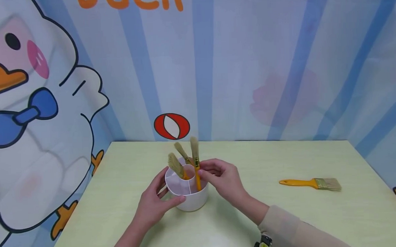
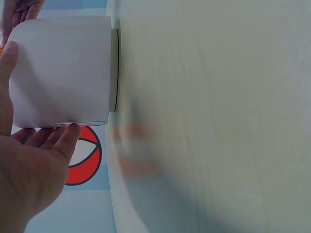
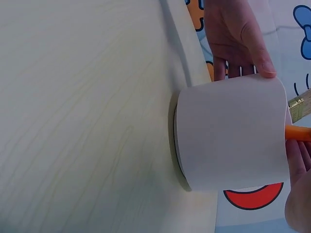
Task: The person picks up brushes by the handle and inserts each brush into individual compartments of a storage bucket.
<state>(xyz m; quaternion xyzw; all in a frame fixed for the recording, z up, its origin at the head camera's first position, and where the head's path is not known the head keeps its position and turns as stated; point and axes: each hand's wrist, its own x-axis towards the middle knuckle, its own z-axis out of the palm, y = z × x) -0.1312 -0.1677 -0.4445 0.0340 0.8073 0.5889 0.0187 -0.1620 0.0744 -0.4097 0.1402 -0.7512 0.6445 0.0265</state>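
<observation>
A white round holder [image 1: 191, 203] with inner dividers and a round middle cup stands upright on the table. My left hand [image 1: 151, 207] grips its left side, thumb along the front of the rim and fingers behind, as the left wrist view also shows. At the right side of the holder, my right hand [image 1: 227, 180] pinches the yellow handle of a narrow paintbrush [image 1: 195, 148], bristles up, its lower end inside a compartment. Two more brushes, a wider paintbrush [image 1: 175, 165] and a thin paintbrush [image 1: 181, 149], lean left in the holder, bristles up.
On the right part of the pale table [image 1: 253, 216] lies a flat, wide paintbrush [image 1: 299, 183] with a yellow handle, bristles toward the right. A striped blue backdrop [image 1: 228, 64] with cartoon duck prints rises behind the table's back edge. A dark wristband [image 1: 263, 243] shows below the right sleeve.
</observation>
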